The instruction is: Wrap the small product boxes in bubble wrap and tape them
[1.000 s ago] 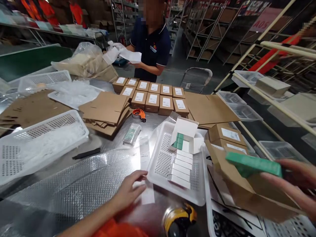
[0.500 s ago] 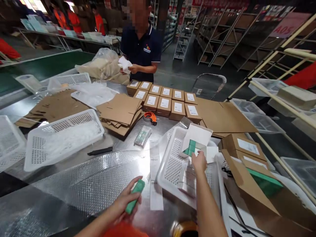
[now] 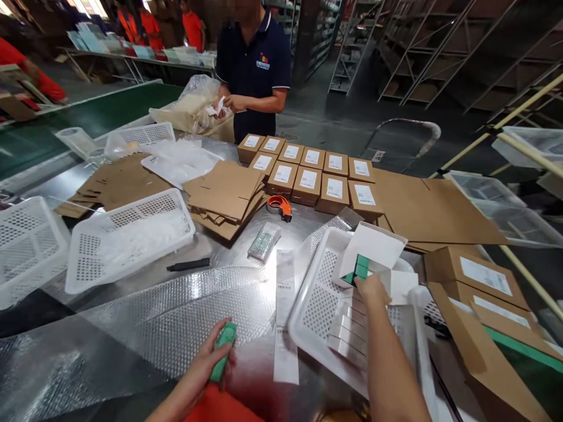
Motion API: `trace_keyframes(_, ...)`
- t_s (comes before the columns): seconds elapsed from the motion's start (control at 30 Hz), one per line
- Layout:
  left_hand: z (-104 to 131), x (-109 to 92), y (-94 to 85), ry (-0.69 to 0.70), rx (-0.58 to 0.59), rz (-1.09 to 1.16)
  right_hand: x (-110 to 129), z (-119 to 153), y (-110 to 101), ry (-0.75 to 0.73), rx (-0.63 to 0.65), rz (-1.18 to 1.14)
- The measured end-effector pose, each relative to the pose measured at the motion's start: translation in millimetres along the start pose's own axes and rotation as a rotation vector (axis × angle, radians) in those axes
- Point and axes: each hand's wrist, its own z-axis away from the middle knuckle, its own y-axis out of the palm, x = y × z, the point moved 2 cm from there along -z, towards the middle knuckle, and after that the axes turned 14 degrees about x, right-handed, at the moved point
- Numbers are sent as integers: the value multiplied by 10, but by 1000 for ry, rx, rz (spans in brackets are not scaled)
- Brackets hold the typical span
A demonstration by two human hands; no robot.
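Observation:
My left hand (image 3: 210,358) is wrapped round a small green box (image 3: 224,350) above the metal table. My right hand (image 3: 372,291) reaches into an open white carton (image 3: 379,246), its fingertips at the green boxes (image 3: 361,267) inside; whether it grips one is hidden. That carton rests in a white perforated basket (image 3: 320,300), beside clear plastic trays (image 3: 347,332). A bubble-wrapped green item (image 3: 264,241) lies further forward on the table. Between my hands runs a long strip of printed labels (image 3: 285,328).
Bubble wrap (image 3: 176,322) covers the front left. Beyond are a black cutter (image 3: 188,264), an orange tape dispenser (image 3: 280,207), flat cardboard (image 3: 224,193), labelled boxes (image 3: 308,179) and a white basket (image 3: 132,240). A person (image 3: 255,70) stands across the table, handling white material. Open carton (image 3: 488,346) at right.
The view has turned right. My left hand still holds the green box, now more upright. My right hand remains at the carton's green boxes. The person opposite has lowered the white material.

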Motion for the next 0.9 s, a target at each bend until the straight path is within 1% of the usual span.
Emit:
trace_keyframes(0.13,-43,6,97,10,105,-27,65,153,-64,-6,-45,-15)
trace_keyframes(0.2,-41,-23,108,26,138,-42,9,303,-150,2,-89,-21)
trace_keyframes(0.27,-39,-95,132,30,168,-55,-114,517,-259,9,-183,-32)
trace_keyframes(0.3,-43,-148,160,26,192,-53,-183,650,-303,-25,-244,-55)
trace_keyframes(0.33,-52,-212,202,24,221,-41,-248,798,-325,-91,-294,-102)
trace_keyframes(0.37,-67,-282,258,26,256,-27,-301,959,-313,-191,-310,-174)
trace_keyframes(0.4,-87,-356,326,39,288,-17,-335,1132,-259,-316,-273,-266)
trace_keyframes(0.43,-110,-426,401,58,313,-20,-345,1317,-160,-451,-178,-360)
trace_keyframes(0.5,-158,-528,558,93,351,-64,-295,1714,161,-688,138,-493)
trace_keyframes(0.53,-178,-550,631,95,378,-97,-245,1915,359,-780,301,-513)
trace_keyframes(0.57,-193,-549,693,84,411,-127,-189,2100,562,-846,437,-519)
trace_keyframes(0.6,-203,-527,738,62,445,-143,-135,2251,750,-877,519,-534)
trace_keyframes(0.67,-204,-435,763,-6,497,-130,-44,2419,1037,-879,594,-550)
trace_keyframes(0.7,-196,-377,741,-39,496,-104,-13,2425,1116,-868,614,-552)
trace_keyframes(0.73,-183,-318,699,-68,478,-70,6,2374,1142,-850,621,-548)
trace_keyframes(0.77,-163,-260,640,-93,450,-30,12,2267,1113,-820,591,-541)
trace_keyframes(0.8,-137,-204,571,-117,421,11,3,2107,1030,-763,502,-528)
trace_keyframes(0.83,-104,-152,494,-139,396,49,-18,1906,909,-673,371,-508)
trace_keyframes(0.87,-67,-102,411,-158,375,82,-55,1682,756,-534,156,-473)
trace_keyframes(0.9,-27,-54,324,-174,356,110,-98,1458,601,-358,-62,-400)
